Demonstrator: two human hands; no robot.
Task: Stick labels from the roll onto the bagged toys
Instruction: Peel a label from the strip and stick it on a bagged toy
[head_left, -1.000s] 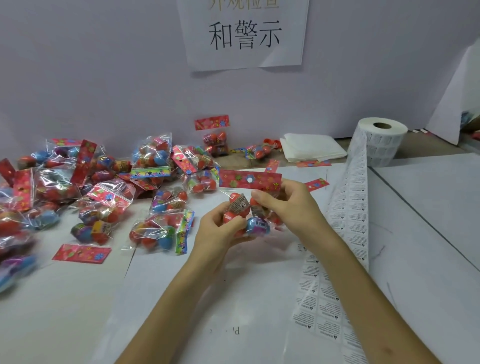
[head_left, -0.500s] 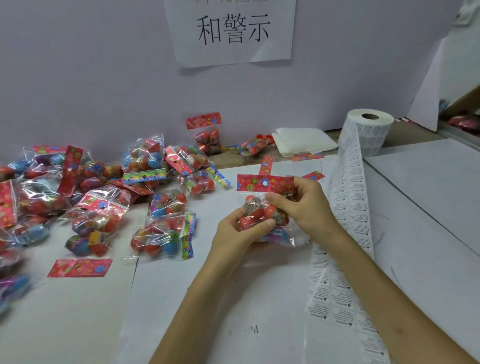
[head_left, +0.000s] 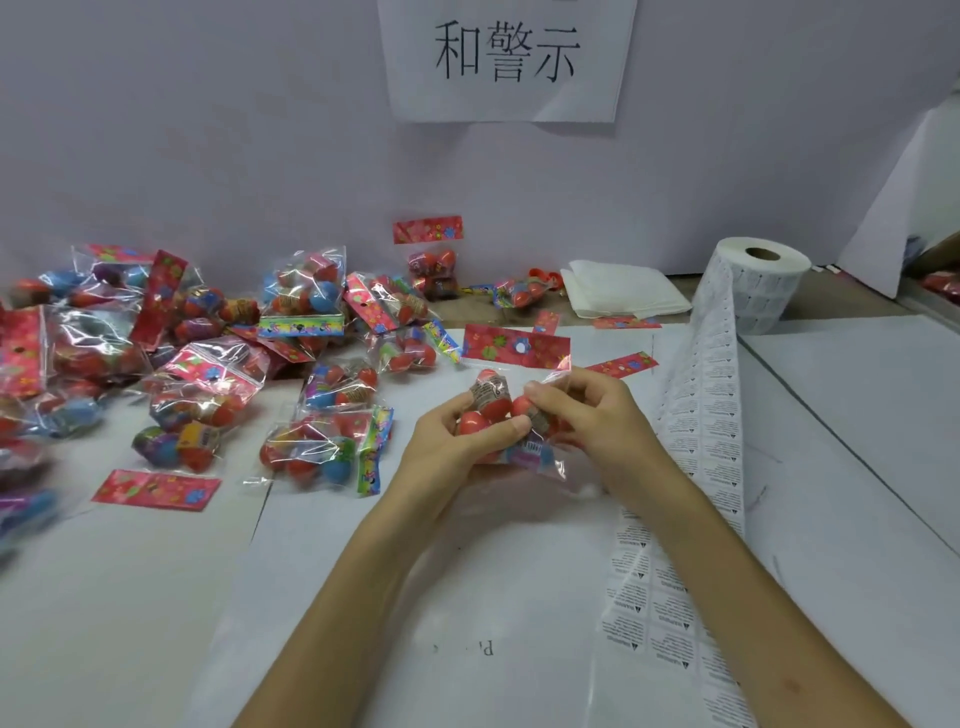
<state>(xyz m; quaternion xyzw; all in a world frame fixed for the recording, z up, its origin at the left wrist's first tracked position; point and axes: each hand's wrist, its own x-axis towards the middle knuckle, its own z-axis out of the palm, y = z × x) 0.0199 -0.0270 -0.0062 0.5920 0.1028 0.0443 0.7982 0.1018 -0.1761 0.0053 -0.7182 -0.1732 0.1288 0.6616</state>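
A person at a packing table (head_left: 104, 597) holds one bag of toys (head_left: 491, 389) just above centre frame, lifted off the white sheet so its clear face is turned up toward the camera, apparently to take a label. The left hand (head_left: 452, 447) cups the bag from below and the left, fingers curled round it and thumb laid across a red egg; the right hand (head_left: 597, 421) grips the bag's right side with bent fingers. Whether a label is already between those fingertips cannot be told. The bag's red flowered header card (head_left: 514, 345) stands up behind the hands. The label roll (head_left: 763, 280) sits on end at upper right, and its strip of labels (head_left: 701, 415) runs down the right side of the frame just beside the right wrist, within easy reach for peeling. A heap of bagged toys (head_left: 197, 364) fills the left of the frame, seemingly the stock to be worked. A paper sign (head_left: 506, 57) hangs on the wall at top centre.
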